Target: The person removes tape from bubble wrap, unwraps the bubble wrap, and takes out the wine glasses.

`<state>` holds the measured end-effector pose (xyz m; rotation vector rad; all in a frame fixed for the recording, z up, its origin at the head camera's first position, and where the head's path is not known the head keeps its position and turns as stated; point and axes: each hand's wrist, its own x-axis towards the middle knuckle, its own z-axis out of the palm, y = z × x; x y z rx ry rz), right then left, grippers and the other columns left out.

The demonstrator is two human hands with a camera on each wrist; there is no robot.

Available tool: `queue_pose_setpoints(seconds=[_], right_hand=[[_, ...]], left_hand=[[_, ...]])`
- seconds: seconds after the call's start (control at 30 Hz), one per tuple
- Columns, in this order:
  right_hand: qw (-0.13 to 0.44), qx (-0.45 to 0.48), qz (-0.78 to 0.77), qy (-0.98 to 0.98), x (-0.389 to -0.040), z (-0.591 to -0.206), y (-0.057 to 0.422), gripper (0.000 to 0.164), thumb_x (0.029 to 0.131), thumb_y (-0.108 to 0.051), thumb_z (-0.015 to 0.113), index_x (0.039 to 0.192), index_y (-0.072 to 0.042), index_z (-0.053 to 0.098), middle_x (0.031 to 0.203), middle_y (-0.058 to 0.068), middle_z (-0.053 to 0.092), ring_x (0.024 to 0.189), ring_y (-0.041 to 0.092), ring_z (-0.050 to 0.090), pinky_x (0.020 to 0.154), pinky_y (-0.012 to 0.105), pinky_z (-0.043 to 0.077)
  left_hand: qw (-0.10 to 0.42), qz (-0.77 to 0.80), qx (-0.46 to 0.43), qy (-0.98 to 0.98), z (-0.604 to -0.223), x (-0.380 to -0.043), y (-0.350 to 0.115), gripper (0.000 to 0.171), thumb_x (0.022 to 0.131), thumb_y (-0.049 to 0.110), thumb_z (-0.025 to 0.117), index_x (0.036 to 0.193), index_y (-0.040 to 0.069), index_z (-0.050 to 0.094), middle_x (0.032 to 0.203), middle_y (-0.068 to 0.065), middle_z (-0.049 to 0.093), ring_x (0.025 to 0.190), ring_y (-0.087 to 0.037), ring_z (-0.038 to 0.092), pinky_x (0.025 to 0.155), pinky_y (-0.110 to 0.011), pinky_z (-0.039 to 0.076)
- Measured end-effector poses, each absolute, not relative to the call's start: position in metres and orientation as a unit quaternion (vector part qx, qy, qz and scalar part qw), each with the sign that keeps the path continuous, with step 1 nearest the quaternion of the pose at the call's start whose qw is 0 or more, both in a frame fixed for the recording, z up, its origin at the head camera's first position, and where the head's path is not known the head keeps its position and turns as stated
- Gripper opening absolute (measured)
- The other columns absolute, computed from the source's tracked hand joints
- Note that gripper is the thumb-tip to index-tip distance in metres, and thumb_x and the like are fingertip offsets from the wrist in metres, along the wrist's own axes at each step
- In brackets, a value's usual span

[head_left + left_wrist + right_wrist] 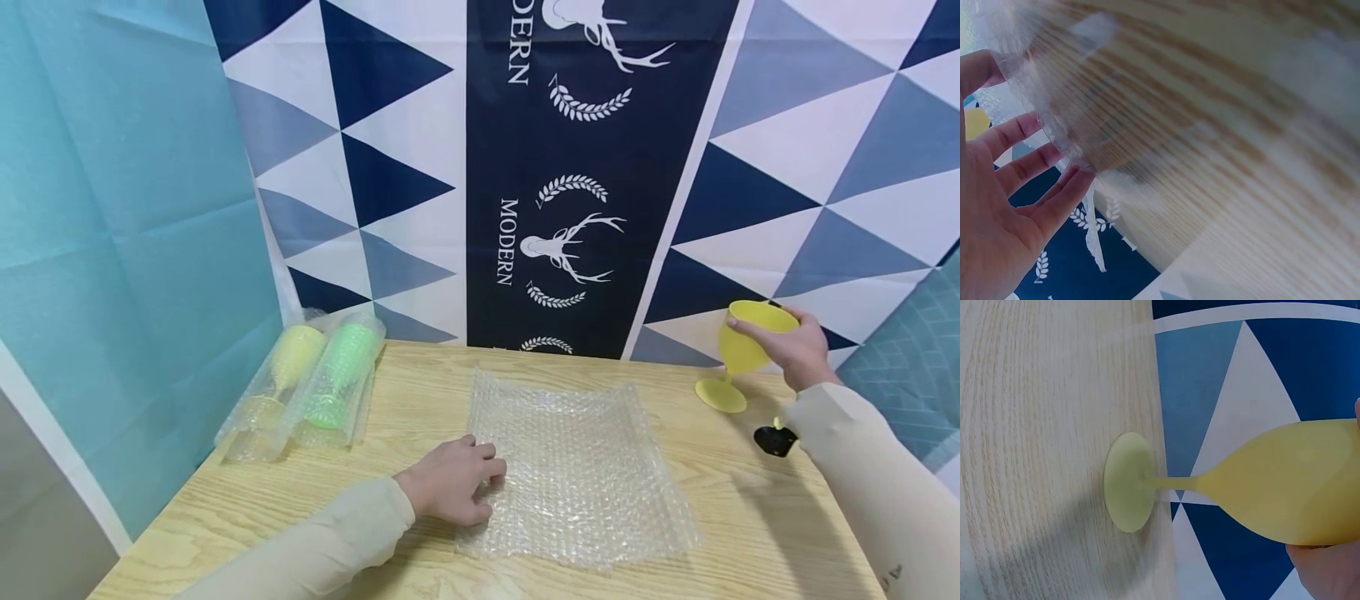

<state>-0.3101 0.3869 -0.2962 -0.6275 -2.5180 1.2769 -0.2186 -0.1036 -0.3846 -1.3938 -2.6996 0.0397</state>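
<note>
At the table's right back, my right hand (798, 346) grips a yellow plastic goblet (742, 354) around the bowl near its rim. The goblet stands tilted slightly, its round foot (1129, 481) low at the tabletop in the right wrist view. A sheet of bubble wrap (570, 467) lies flat at the middle of the table. My left hand (457, 479) rests on the left edge of this sheet, fingers bent slightly. In the left wrist view the fingertips (1082, 175) touch the clear wrap's edge, with the fingers spread apart.
Two wrapped goblets, one yellow (296, 358) and one green (348, 358), lie side by side in bubble wrap at the back left. A small black piece (775, 439) shows beside the right sleeve. Patterned cloth (405, 167) hangs behind the wooden table (420, 392).
</note>
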Motion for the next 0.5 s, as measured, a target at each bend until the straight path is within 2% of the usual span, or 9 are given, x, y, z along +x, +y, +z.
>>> queue_pose_setpoints(seconds=[0.17,0.23,0.3,0.33,0.4,0.5], right_hand=[[0.123,-0.209,0.438,-0.865,-0.308,-0.296,0.385,0.116,0.077,-0.064,0.066,0.152,0.0,0.005,0.121,0.014,0.038,0.099,0.021,0.042,0.068,0.017,0.04],[0.12,-0.2,0.437,-0.869,-0.307,-0.296,0.386,0.102,0.077,-0.063,0.066,0.148,-0.006,0.022,0.116,0.01,0.042,0.096,0.019,0.044,0.069,0.019,0.042],[0.114,-0.191,0.436,-0.872,-0.306,-0.298,0.387,0.079,0.077,-0.062,0.067,0.135,-0.016,0.038,0.11,0.005,0.044,0.093,0.017,0.045,0.07,0.021,0.043],[0.111,-0.187,0.436,-0.873,-0.306,-0.3,0.388,0.068,0.077,-0.062,0.068,0.125,-0.021,0.042,0.108,0.003,0.045,0.092,0.016,0.045,0.071,0.022,0.043],[0.105,-0.18,0.437,-0.875,-0.304,-0.304,0.39,0.053,0.076,-0.061,0.069,0.107,-0.028,0.042,0.106,0.001,0.046,0.091,0.015,0.046,0.074,0.025,0.044],[0.097,-0.167,0.433,-0.88,-0.301,-0.312,0.393,0.057,0.078,-0.059,0.068,0.114,-0.024,0.041,0.11,0.003,0.046,0.092,0.016,0.046,0.077,0.029,0.043]], left_hand=[[0.049,0.003,-0.459,-0.887,-0.384,-0.218,-0.104,0.024,0.075,0.036,0.066,0.093,0.023,0.059,0.083,0.01,0.051,0.069,-0.006,0.037,0.06,-0.016,0.028],[0.055,-0.002,-0.463,-0.885,-0.385,-0.218,-0.105,0.024,0.074,0.036,0.066,0.093,0.023,0.059,0.083,0.01,0.051,0.068,-0.007,0.037,0.059,-0.015,0.029],[0.06,-0.005,-0.466,-0.883,-0.385,-0.218,-0.106,0.024,0.074,0.036,0.066,0.093,0.023,0.059,0.082,0.01,0.051,0.068,-0.006,0.037,0.059,-0.015,0.029],[0.061,-0.006,-0.467,-0.882,-0.385,-0.218,-0.106,0.024,0.074,0.036,0.066,0.093,0.023,0.059,0.082,0.01,0.051,0.068,-0.006,0.037,0.059,-0.015,0.029],[0.061,-0.004,-0.466,-0.883,-0.385,-0.218,-0.106,0.024,0.074,0.036,0.066,0.093,0.023,0.059,0.083,0.01,0.052,0.068,-0.006,0.037,0.059,-0.015,0.029],[0.051,0.0,-0.461,-0.886,-0.384,-0.218,-0.104,0.024,0.075,0.036,0.066,0.094,0.023,0.059,0.083,0.01,0.052,0.069,-0.006,0.037,0.06,-0.015,0.029]])
